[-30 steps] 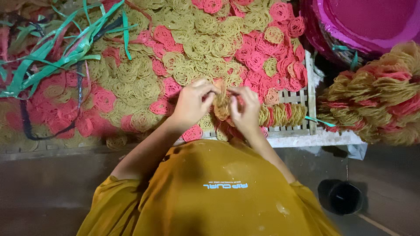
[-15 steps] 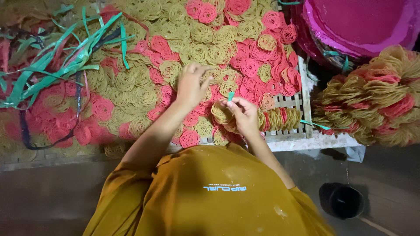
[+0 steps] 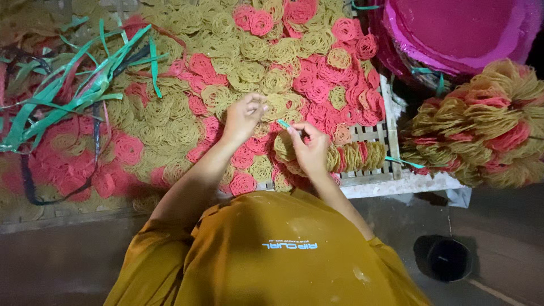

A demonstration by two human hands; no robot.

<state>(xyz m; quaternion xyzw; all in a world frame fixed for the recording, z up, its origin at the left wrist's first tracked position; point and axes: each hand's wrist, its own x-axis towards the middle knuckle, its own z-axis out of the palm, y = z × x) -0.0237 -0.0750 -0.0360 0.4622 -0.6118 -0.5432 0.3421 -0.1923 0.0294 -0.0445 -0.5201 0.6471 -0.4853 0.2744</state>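
The person leans over a slatted bamboo rack heaped with coiled noodle nests in yellow and pink. The right hand is clenched around a small stack of yellow nests, gripped from the side, probably so the coils stay pressed together instead of springing apart. A thin green strip pokes up from between its fingertips, at the top of that stack. The left hand hangs just left of the stack with thumb and fingers drawn together over the loose nests; whether it pinches the far end of the strip or nothing at all, I cannot tell.

To the right of the stack, a row of nests stands on edge along the rack's near side, upright and packed close. Far left of the stack lies a tangle of loose green strips across the heap, well out of arm's ease. Beyond the rack's right edge sit a large tied bundle of nests and a magenta round tray. A dark bucket stands on the floor below. The loose nests crowd right up against both hands.
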